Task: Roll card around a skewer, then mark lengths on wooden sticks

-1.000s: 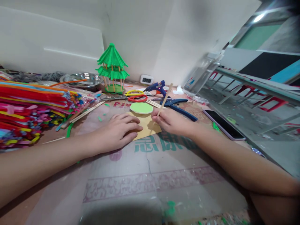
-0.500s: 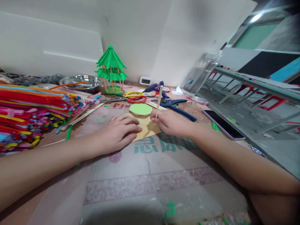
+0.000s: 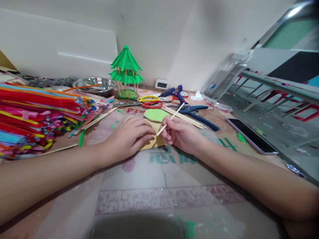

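Green pavilion (image 3: 126,63), upper centre, assembled; stick (image 3: 177,111), unattached, pinched by right hand (image 3: 183,133) — sheet (image 3: 150,144) partly covered by slack left hand (image 3: 131,135).

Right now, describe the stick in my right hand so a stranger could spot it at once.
Start at the green pagoda at the back, then come nearer and rightward to the light green octagon. Just right of it, your right hand pinches the stick. Unlike the loose sticks lying behind it, this one is held, slanting up to the right.
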Tool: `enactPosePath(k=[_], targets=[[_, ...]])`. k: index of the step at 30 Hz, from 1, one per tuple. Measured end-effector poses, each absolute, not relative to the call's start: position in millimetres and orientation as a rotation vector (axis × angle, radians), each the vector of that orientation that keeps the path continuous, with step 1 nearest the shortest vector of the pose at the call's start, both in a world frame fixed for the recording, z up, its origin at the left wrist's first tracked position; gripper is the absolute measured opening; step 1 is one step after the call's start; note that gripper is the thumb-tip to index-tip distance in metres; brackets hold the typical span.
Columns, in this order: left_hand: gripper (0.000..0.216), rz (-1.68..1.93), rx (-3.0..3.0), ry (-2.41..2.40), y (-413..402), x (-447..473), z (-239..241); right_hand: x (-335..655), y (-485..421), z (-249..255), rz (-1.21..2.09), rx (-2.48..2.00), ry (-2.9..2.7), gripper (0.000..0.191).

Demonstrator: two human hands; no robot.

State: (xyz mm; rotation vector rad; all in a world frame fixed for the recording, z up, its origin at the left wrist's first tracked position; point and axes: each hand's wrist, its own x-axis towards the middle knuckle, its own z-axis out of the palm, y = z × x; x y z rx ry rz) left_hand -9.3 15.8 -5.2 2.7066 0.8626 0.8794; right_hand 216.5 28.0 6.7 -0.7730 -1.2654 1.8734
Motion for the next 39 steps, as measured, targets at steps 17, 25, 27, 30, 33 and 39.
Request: enactPosePath(k=[17, 25, 27, 30, 33, 39], targets=[[0.024, 1.026, 2.713, 0.791, 10.8, -10.4, -0.2, 213.2, 22.9, 5.2, 1.824, -0.631, -1.327, 0.031], [0.02, 0.952, 2.664, 0.654, 8.7, -10.7, 2.3, 213.6, 18.7, 7.0, 1.892, -0.588, -1.381, 0.03], [0.017, 0.952, 2.678, 0.661, 10.1, -11.2, 0.9, 214.3, 18.5, 9.1, 1.898, -0.602, -1.38, 0.03], [0.019, 0.972, 2.693, 0.782, 13.5, -12.8, -0.4, 217.1, 20.1, 13.4, 1.806, -0.661, -1.392, 0.032], [0.014, 0.95, 2.673, 0.925, 16.7, -14.8, -0.5, 222.1, 24.0, 16.9, 1.541, -0.784, -1.457, 0.034], [0.021, 0.697, 2.704, 0.963, 21.0, -13.6, -5.5, 222.4, 21.0, 15.5, 1.03, -0.932, -1.901, 0.025]])
